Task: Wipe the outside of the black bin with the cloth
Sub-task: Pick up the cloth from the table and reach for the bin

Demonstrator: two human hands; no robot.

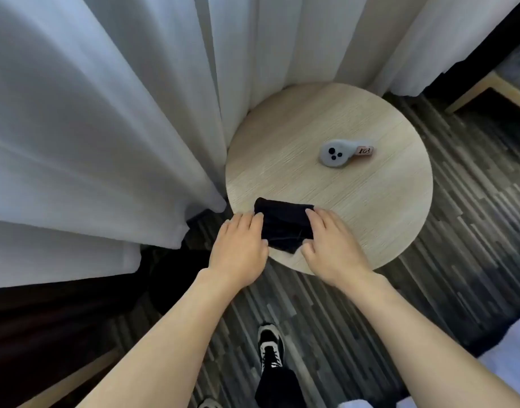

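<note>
A folded black cloth (pixel 285 228) lies on the near edge of a round light-wood table (pixel 356 201). My left hand (pixel 238 248) grips the cloth's left side with its fingers over the edge. My right hand (pixel 332 245) holds the right side, thumb by the lower corner. The black bin (pixel 167 278) stands on the floor to the left of the table, below the curtain hem. It is dark and partly hidden by my left forearm.
A grey controller (pixel 335 153) with a small pink tag (pixel 364 151) lies on the table's far half. White curtains (pixel 105 113) hang at the left and behind. A wooden-legged seat (pixel 488 86) is at far right. My shoe (pixel 270 346) stands on striped carpet.
</note>
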